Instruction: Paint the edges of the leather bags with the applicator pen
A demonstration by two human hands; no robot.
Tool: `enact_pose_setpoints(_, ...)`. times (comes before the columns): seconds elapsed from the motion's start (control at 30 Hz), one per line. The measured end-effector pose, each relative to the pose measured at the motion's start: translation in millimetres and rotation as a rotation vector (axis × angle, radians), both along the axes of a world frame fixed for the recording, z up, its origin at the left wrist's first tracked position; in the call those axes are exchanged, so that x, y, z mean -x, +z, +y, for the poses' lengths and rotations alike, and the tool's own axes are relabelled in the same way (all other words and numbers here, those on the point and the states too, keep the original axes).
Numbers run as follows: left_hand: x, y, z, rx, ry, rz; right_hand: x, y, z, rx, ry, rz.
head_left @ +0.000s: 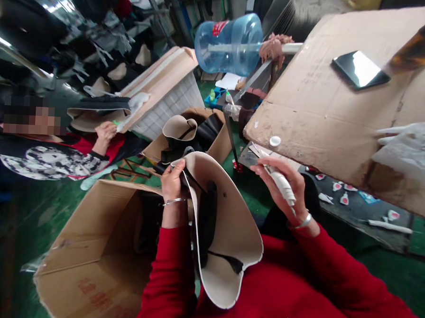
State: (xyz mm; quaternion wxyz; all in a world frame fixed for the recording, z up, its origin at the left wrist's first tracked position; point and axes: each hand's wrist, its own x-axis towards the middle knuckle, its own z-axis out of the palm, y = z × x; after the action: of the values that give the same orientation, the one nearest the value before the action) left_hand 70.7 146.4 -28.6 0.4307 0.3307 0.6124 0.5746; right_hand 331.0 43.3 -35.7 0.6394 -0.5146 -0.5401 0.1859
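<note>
My left hand (173, 181) grips the upper edge of a curved shell (236, 205), beige inside, with black straps and a black panel within. The shell stands tilted in front of my red-sleeved body. To its right, my right hand (285, 184) is raised, holding a white tube (281, 182) against the palm and fingers, with a thin pointed tip toward the bench. The outer face of the shell is mostly hidden from me.
An open cardboard box (97, 248) stands at left, and another box (214, 130) holds similar shells. A cardboard-covered table (307, 112) bears a phone (360, 69) and a white cap (275, 141). A blue water jug (228, 43) lies behind. A co-worker (88, 152) sits at left.
</note>
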Motion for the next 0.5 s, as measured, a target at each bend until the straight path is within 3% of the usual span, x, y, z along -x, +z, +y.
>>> enact_pose_setpoints(0.3,8.4,-2.5,-1.8,-0.009,0.101,0.134,-4.7,-1.5,-3.9,-0.005,-0.001,0.112)
enact_pose_setpoints(0.4,31.5,0.9,20.3,-0.027,0.059,0.267,-7.3,-1.2,-5.6,-0.009,0.013,0.107)
enact_pose_setpoints(0.5,72.7,25.8,61.3,-0.188,0.007,0.473,-9.9,-0.4,-6.3,-0.015,0.005,0.125)
